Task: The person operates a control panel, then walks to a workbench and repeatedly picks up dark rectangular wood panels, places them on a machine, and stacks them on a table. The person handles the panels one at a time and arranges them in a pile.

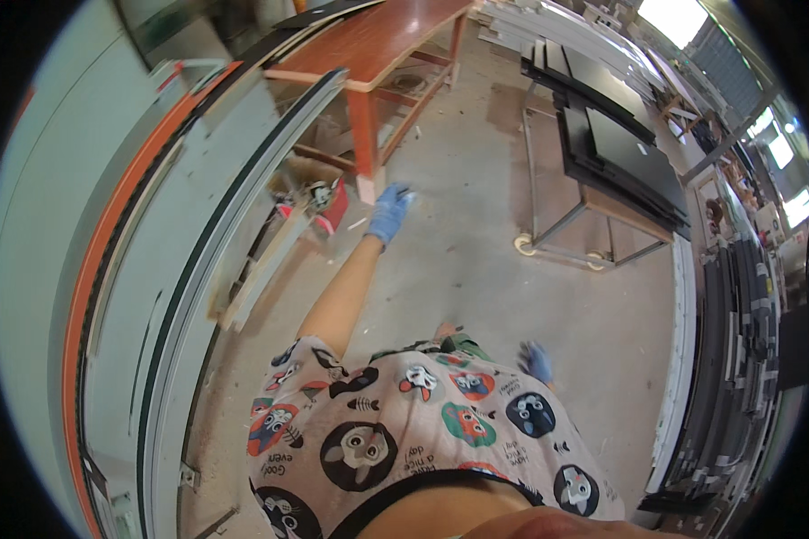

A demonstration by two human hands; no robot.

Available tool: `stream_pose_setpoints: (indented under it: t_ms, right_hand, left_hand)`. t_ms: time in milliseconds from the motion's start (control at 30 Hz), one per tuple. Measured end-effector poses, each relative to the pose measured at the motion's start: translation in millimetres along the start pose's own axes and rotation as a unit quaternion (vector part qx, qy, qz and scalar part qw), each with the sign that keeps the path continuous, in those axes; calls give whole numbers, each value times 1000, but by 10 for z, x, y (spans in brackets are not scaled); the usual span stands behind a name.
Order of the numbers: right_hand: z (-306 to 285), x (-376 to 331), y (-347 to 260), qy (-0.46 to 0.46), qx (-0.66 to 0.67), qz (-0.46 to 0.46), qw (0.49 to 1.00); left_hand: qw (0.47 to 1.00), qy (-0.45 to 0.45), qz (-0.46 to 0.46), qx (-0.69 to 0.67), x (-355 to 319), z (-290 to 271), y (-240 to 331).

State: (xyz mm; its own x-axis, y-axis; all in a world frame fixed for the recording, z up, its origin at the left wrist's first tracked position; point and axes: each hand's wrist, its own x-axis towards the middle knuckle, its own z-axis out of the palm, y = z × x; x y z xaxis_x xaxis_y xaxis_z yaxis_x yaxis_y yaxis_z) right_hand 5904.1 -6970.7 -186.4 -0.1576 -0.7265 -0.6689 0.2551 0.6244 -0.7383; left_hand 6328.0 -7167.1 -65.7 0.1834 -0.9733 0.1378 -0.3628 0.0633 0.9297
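My left hand (389, 214), in a blue glove, is stretched out ahead over the concrete floor, close to the leg of a reddish-brown wooden table (362, 135). Its fingers are curled in, with a small dark and whitish bit showing at their tips that I cannot make out. Low at my right side hangs my right hand (537, 362), also blue-gloved. Its fingers look apart and a little blurred, and nothing shows in them. A red box (334, 208) with odds and ends sits on the floor by the table leg, left of my left hand.
On the right stands a wheeled metal cart (557, 229) stacked with black panels (634, 157). Long dark profiles (737, 314) are piled at the far right. To the left, long metal profiles (216, 211) and a pale board (265, 269) lean near the machine's orange edge (85, 269).
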Motion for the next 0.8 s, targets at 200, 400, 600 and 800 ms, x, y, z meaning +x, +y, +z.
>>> stream_pose_setpoints:
  t_ms: [200, 400, 600, 800]
  right_hand:
    - [2271, 1889, -2713, -182, -89, -95, 975]
    - [3640, 3504, -4430, -198, -84, -183, 959]
    - [3854, 4819, -5349, -145, -68, -84, 984]
    - [4197, 6880, -6827, -137, -41, -36, 989]
  left_hand:
    - [966, 48, -137, -215, 1594, -177, -646]
    - [929, 128, -172, -303, 4145, -407, -896]
    - [950, 146, -82, -264, 6867, -169, -614]
    - [952, 206, -6, 227, 9442, -341, -737]
